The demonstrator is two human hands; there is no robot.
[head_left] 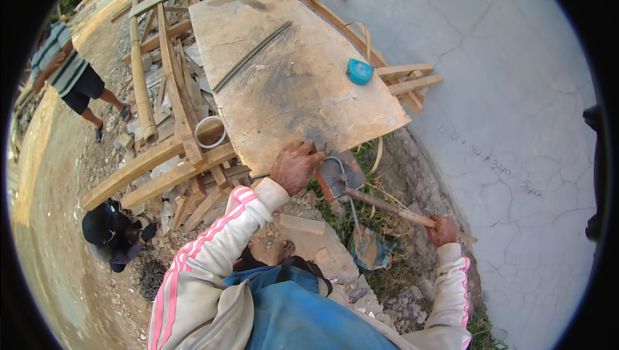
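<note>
My left hand [296, 166] is closed at the near edge of a worn wooden board [322, 79], its fingers curled around a thin steel rod. Past the fingertips the steel rod [340, 168] bends over and runs down off the board; a short dark end shows left of the hand. Small pegs stand up beside the fingers. My right hand [443, 230] grips a wooden stick [393, 208] near its outer end. The other end of the stick meets the hanging part of the rod; how they join is unclear. Below is a flat grey piece with orange edges [342, 176].
Straight rods [253, 55] and a teal tape measure [360, 72] lie on the board. Timber beams [155, 163] and a white ring [210, 132] are at left. One person [71, 66] stands, another [116, 234] crouches. A cracked grey wall [503, 92] rises at right.
</note>
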